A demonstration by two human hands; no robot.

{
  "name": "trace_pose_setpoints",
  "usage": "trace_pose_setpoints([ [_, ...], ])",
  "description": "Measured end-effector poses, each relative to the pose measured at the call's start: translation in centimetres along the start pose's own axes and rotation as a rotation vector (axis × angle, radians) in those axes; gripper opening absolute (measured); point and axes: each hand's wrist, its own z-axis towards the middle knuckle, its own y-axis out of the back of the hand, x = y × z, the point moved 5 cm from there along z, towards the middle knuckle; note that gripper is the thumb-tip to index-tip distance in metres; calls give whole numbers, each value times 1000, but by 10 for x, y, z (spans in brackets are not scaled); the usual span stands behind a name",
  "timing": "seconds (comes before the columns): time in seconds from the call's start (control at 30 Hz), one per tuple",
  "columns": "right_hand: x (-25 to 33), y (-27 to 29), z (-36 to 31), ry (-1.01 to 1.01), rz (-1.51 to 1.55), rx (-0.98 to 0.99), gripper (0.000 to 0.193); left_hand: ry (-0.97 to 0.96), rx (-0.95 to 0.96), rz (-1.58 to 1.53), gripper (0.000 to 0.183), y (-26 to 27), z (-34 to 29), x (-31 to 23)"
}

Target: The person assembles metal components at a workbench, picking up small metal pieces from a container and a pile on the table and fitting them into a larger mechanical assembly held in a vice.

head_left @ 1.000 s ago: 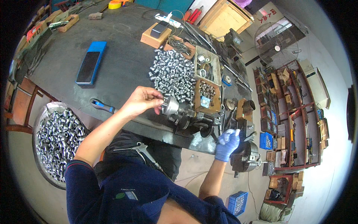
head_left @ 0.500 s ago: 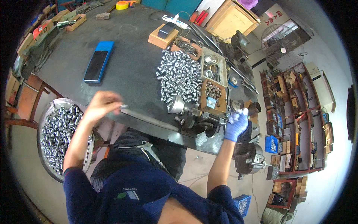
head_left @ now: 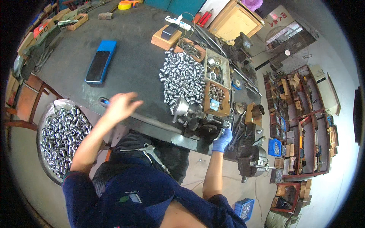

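My left hand (head_left: 122,107), bare, is over the front edge of the dark table, fingers stretched and apart, with nothing seen in them. Beside its wrist lies a small dark object with a blue part (head_left: 103,101), partly covered by the hand. My right hand (head_left: 222,140), in a light blue glove, is closed at the right end of a small metal bench device (head_left: 207,127); the glove hides what it grips. A metal cup-shaped piece (head_left: 181,106) forms the device's left end. Behind it spreads a heap of shiny metal fittings (head_left: 182,78).
A round metal tray (head_left: 46,167) of fittings stands at the left. On the table are a blue-and-black handheld device (head_left: 99,64), a cardboard box of brown parts (head_left: 216,110) and a plastic tray (head_left: 227,74). A vise (head_left: 253,161) is at right; an air gun (head_left: 154,155) rests on my lap.
My left hand has moved right, its fingers now spread; a small shiny piece seen at its fingertips before is no longer visible. My gloved right hand has come left and down to the bench device.
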Motion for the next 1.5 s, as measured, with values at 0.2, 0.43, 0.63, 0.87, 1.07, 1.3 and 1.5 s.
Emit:
trace_pose_setpoints([
  [0.2,9,-19,-7,49,-52,-82,18,-34,42,27,28,-115,84,-29],
  [0.43,5,-4,-20,-129,192,265,20,-402,-9,0,22,-111,48,-32],
  [0.63,5,8,-23,-38,96,22,18,-565,120,173,11,-101,32,-37],
  [0.87,5,5,-21,-110,194,106,20,-366,156,122,11,-102,31,-28],
  [1.07,0,9,-23,-314,386,243,30,-126,339,-1062,18,-45,37,-60],
  [1.3,2,-4,-26,-206,364,260,28,-71,407,-1107,15,-47,36,-69],
  [1.5,21,9,-45,-157,291,3,41,-181,346,-961,19,-36,40,-79],
])
